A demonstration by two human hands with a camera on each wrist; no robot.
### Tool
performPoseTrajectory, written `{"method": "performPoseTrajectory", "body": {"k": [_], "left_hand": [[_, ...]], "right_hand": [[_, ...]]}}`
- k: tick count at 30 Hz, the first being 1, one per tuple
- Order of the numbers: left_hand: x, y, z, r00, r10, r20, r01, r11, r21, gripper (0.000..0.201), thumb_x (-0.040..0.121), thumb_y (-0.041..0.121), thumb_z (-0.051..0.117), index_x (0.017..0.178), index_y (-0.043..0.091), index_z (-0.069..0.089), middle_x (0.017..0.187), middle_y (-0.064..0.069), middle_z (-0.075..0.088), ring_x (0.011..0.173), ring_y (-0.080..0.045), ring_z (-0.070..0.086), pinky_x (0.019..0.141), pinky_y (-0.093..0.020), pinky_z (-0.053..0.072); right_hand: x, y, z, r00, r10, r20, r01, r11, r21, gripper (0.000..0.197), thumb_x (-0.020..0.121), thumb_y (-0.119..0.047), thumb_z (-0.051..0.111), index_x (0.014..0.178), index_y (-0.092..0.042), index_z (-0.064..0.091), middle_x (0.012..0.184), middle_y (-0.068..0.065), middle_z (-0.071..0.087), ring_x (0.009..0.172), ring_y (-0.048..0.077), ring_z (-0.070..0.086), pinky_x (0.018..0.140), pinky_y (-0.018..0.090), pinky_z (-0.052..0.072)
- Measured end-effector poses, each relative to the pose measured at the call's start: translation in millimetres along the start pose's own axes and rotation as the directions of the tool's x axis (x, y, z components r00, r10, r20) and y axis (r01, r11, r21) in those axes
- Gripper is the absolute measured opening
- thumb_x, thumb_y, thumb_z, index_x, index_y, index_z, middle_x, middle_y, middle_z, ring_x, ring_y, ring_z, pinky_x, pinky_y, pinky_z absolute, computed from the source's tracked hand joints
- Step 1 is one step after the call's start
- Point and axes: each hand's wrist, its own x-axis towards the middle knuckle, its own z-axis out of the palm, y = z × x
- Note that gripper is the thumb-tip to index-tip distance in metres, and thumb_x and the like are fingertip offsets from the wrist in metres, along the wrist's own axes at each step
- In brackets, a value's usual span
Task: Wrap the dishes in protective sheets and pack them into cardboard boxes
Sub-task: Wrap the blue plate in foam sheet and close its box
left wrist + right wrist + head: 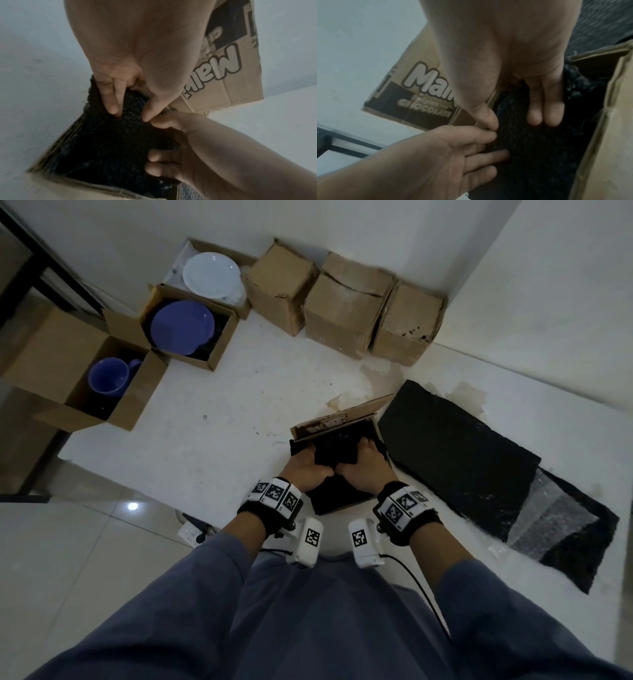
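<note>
Down on the white bench (212,419), both hands push a black bubble-wrap bundle (109,143) into an open cardboard box (337,419). The left hand (305,470) and right hand (368,465) press it with straight fingers, thumbs touching.

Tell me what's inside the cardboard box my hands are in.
A black bubble-wrap bundle fills the box; the left hand and right hand press on it. What it wraps is covered.
</note>
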Motion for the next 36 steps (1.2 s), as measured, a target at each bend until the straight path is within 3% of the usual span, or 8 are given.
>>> {"method": "performPoseTrajectory", "body": {"k": [8, 13, 16, 21, 25, 29, 33, 36], "left_hand": [[-2, 2, 1, 1.000, 0.025, -0.007, -0.025, 0.999, 0.041, 0.061, 0.085, 0.017, 0.068, 0.143, 0.018, 0.047, 0.132, -0.009, 0.059, 0.122, -0.026, 0.055, 0.102, -0.034, 0.046], [-7, 2, 8, 0.972, 0.212, -0.102, -0.182, 0.953, 0.243, 0.066, 0.081, 0.023, 0.064, 0.144, 0.017, 0.044, 0.138, -0.012, 0.050, 0.124, -0.030, 0.053, 0.104, -0.035, 0.045], [-12, 2, 15, 0.951, 0.288, -0.116, -0.207, 0.868, 0.451, 0.062, 0.085, 0.017, 0.066, 0.142, 0.021, 0.044, 0.142, -0.009, 0.040, 0.127, -0.028, 0.047, 0.103, -0.040, 0.046], [-12, -1, 29, 0.938, 0.345, -0.027, -0.249, 0.728, 0.639, 0.073, 0.081, 0.038, 0.073, 0.143, 0.023, 0.039, 0.143, -0.008, 0.031, 0.130, -0.030, 0.036, 0.103, -0.044, 0.044], [-10, -7, 33, 0.945, 0.328, -0.018, -0.209, 0.644, 0.736, 0.079, 0.078, 0.044, 0.074, 0.143, 0.019, 0.038, 0.146, -0.015, 0.025, 0.132, -0.034, 0.033, 0.107, -0.044, 0.040], [-5, -9, 25, 0.944, 0.331, 0.008, -0.224, 0.622, 0.750, 0.081, 0.073, 0.033, 0.083, 0.141, 0.020, 0.041, 0.149, -0.015, 0.026, 0.134, -0.035, 0.033, 0.106, -0.047, 0.041], [-5, -5, 24, 0.919, 0.394, -0.016, -0.274, 0.668, 0.692, 0.069, 0.075, 0.024, 0.077, 0.137, 0.022, 0.048, 0.144, -0.010, 0.034, 0.132, -0.030, 0.038, 0.102, -0.045, 0.045], [-4, 6, 34, 0.875, 0.480, -0.066, -0.340, 0.705, 0.622, 0.053, 0.084, 0.032, 0.070, 0.133, 0.022, 0.053, 0.137, -0.001, 0.043, 0.126, -0.023, 0.044, 0.099, -0.040, 0.048]], "right_hand": [[-3, -6, -13, 0.999, -0.042, -0.030, 0.042, 0.999, -0.023, 0.073, 0.082, -0.038, 0.067, 0.138, -0.002, 0.038, 0.138, 0.019, 0.047, 0.127, 0.039, 0.048, 0.102, 0.044, 0.045], [-21, -2, -15, 0.995, -0.079, -0.066, 0.060, 0.968, -0.242, 0.046, 0.088, -0.026, 0.060, 0.125, -0.001, 0.048, 0.129, 0.022, 0.050, 0.118, 0.042, 0.052, 0.095, 0.043, 0.046], [-29, 1, -16, 0.983, -0.152, -0.106, 0.087, 0.881, -0.465, 0.033, 0.090, -0.017, 0.057, 0.121, -0.005, 0.052, 0.121, 0.017, 0.055, 0.110, 0.040, 0.060, 0.083, 0.043, 0.049], [-32, 12, -23, 0.946, -0.301, -0.118, 0.134, 0.697, -0.705, 0.031, 0.090, -0.012, 0.057, 0.121, -0.014, 0.054, 0.120, 0.009, 0.054, 0.097, 0.031, 0.066, 0.066, 0.037, 0.042], [-29, 31, -31, 0.908, -0.370, -0.197, 0.206, 0.802, -0.560, 0.045, 0.082, -0.009, 0.066, 0.123, -0.015, 0.049, 0.120, 0.010, 0.042, 0.088, 0.031, 0.061, 0.061, 0.038, 0.046], [-28, 51, -35, 0.942, -0.233, -0.242, 0.171, 0.953, -0.251, 0.036, 0.081, -0.020, 0.072, 0.112, -0.021, 0.053, 0.112, 0.002, 0.041, 0.085, 0.027, 0.057, 0.072, 0.041, 0.051], [-24, 66, -35, 0.941, -0.196, -0.275, 0.201, 0.980, -0.012, 0.028, 0.082, -0.023, 0.075, 0.106, -0.019, 0.062, 0.106, 0.002, 0.045, 0.089, 0.020, 0.054, 0.075, 0.028, 0.040], [-23, 74, -33, 0.928, -0.191, -0.319, 0.232, 0.968, 0.095, 0.025, 0.082, -0.023, 0.077, 0.104, -0.019, 0.064, 0.103, 0.002, 0.052, 0.091, 0.018, 0.056, 0.080, 0.029, 0.045]]}}
